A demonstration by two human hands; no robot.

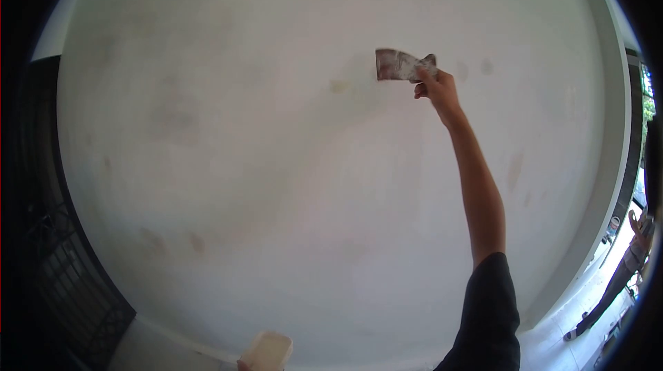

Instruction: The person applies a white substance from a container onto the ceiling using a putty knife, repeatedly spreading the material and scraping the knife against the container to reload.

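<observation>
1. Head view: a putty knife [397, 65] is seen high on the wall, a little right of the middle of the picture, its broad blade smeared with whitish filler and laid flat against the wall [276, 164].
2. The blade is pointed to the left, and its handle end is covered by the right hand [434, 88].
3. The fingers of the right hand are curled tight round the handle, so the tool is gripped firmly; the arm is stretched up and slightly leftward from a dark sleeve [492, 316] at the bottom of the picture.
4. A pale yellowish patch [340, 86] is seen on the wall just left of the blade, apart from it.
5. Two small greyish spots [487, 65] are seen on the wall to the right of the hand.
6. Fainter pinkish and brownish marks are scattered over the white wall lower down, among them one [197, 242] at the lower left.
7. A cream-coloured tub [267, 351] is seen at the bottom edge, left of the sleeve; the left hand is mostly cut off below it, so whether its fingers are closed on the tub cannot be told.
8. A dark metal gate [62, 260] is seen along the left edge.
9. Another person [632, 260] is partly seen at the far right edge, standing on a light floor, well apart from the wall work.
</observation>
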